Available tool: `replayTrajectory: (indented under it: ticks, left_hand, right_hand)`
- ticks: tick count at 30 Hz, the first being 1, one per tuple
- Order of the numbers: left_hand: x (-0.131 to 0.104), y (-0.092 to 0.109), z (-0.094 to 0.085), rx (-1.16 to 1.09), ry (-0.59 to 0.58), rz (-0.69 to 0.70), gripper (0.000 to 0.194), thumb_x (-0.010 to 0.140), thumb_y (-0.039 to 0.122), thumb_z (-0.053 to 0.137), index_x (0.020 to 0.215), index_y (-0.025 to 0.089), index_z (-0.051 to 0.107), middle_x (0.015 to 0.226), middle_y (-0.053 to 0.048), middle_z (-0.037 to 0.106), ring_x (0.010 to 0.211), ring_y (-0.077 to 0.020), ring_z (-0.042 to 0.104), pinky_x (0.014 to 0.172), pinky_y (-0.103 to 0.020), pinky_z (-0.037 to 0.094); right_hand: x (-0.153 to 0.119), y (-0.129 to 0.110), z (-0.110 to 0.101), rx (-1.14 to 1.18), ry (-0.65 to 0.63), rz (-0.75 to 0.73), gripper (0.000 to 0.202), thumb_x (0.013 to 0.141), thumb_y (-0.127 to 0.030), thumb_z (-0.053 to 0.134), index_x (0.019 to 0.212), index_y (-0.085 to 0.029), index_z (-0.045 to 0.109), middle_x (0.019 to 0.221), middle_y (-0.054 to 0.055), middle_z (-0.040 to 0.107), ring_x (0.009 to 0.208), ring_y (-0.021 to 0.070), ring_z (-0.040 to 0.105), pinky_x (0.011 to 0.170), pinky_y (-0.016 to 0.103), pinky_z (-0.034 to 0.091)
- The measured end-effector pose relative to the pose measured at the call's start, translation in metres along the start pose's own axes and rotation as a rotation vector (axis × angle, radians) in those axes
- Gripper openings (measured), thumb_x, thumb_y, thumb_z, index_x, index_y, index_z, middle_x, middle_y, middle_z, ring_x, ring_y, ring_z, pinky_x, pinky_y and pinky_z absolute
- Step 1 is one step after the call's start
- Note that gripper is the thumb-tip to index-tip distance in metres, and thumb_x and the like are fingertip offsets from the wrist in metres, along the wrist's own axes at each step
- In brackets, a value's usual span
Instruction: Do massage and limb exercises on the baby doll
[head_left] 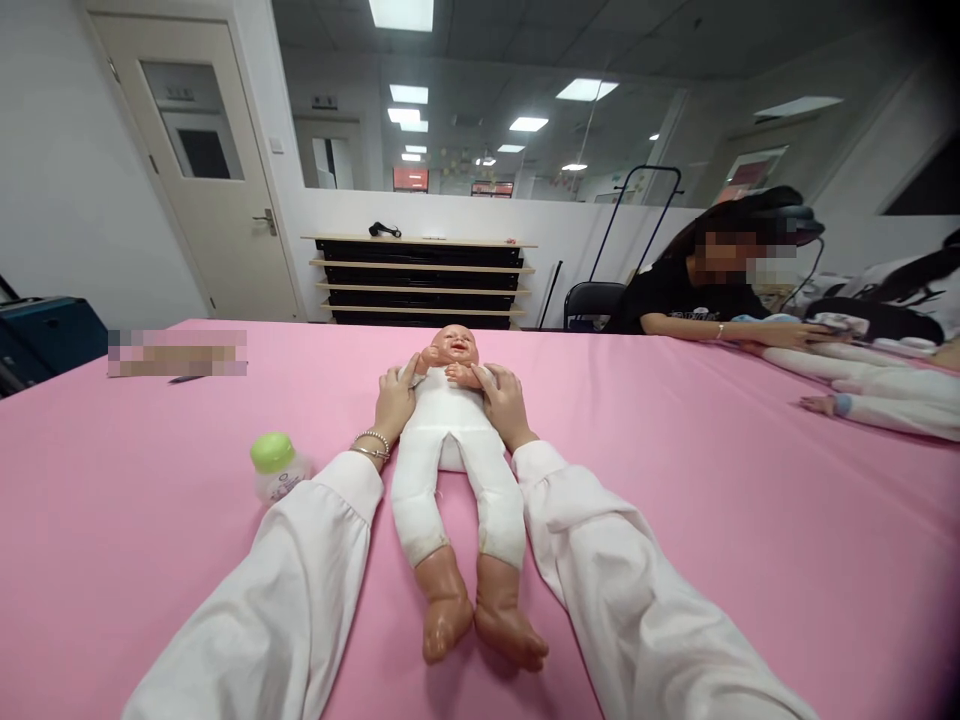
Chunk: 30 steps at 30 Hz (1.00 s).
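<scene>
A baby doll [450, 425] with a white cloth body lies on its back on the pink table cover [675, 520], head at the far end and bare feet toward me. My left hand [396, 402] rests against the doll's upper side by one arm, wrapped round the edge of its torso. On the other side, my right hand [508, 402] holds the doll's torso near its other arm, with the thumb over the front. Both of the doll's small hands lie on its chest, below the face.
Left of my forearm stands a jar [274, 468] with a green lid. A person in black [701, 290] sits at the far right, beside another white-bodied doll [892, 385]. A blurred item and a dark thin object [187, 379] lie at the back left. Shelves [424, 282] stand beyond.
</scene>
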<state>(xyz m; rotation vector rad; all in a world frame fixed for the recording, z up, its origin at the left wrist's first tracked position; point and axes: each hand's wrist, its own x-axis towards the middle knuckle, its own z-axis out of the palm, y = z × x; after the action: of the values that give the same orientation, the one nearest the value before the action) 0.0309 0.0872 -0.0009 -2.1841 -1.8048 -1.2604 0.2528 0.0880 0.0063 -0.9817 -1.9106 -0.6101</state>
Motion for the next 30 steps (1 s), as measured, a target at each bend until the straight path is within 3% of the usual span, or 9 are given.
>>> replayTrajectory:
  ticks: [7, 13, 23, 30]
  left_hand:
    - [-0.0013, 0.0008, 0.0012, -0.021, -0.007, 0.047, 0.066, 0.079, 0.006, 0.039, 0.141, 0.029, 0.031, 0.113, -0.009, 0.043, 0.096, -0.0230, 0.038, 0.092, -0.038, 0.038]
    - [-0.0018, 0.0019, 0.0001, -0.029, -0.012, 0.041, 0.068, 0.078, 0.006, 0.040, 0.141, 0.030, 0.031, 0.112, -0.008, 0.044, 0.096, -0.0223, 0.037, 0.089, -0.036, 0.040]
    - [-0.0002, 0.0006, 0.0021, -0.049, -0.004, 0.011, 0.066, 0.078, 0.007, 0.039, 0.140, 0.028, 0.033, 0.110, -0.009, 0.045, 0.096, -0.0225, 0.038, 0.091, -0.038, 0.039]
    - [0.0011, 0.0004, 0.0031, -0.056, -0.001, 0.018, 0.066, 0.077, 0.007, 0.039, 0.140, 0.028, 0.033, 0.109, -0.009, 0.045, 0.096, -0.0229, 0.037, 0.093, -0.038, 0.037]
  right_hand:
    - [-0.0024, 0.0036, 0.0019, 0.037, -0.006, 0.011, 0.040, 0.092, -0.023, 0.037, 0.131, -0.017, 0.043, 0.114, 0.012, 0.056, 0.107, 0.0219, 0.049, 0.089, 0.037, 0.041]
    - [-0.0017, 0.0038, 0.0028, 0.020, -0.015, 0.013, 0.043, 0.091, -0.027, 0.039, 0.132, -0.016, 0.040, 0.113, 0.013, 0.056, 0.105, 0.0237, 0.050, 0.087, 0.039, 0.042]
    - [-0.0009, 0.0015, 0.0006, 0.038, 0.029, -0.051, 0.032, 0.092, -0.025, 0.039, 0.120, -0.024, 0.055, 0.114, 0.008, 0.056, 0.109, 0.0210, 0.048, 0.090, 0.039, 0.041]
    - [-0.0030, 0.0037, 0.0013, 0.008, 0.049, -0.060, 0.033, 0.093, -0.024, 0.038, 0.120, -0.026, 0.055, 0.114, 0.008, 0.055, 0.110, 0.0216, 0.047, 0.090, 0.040, 0.042]
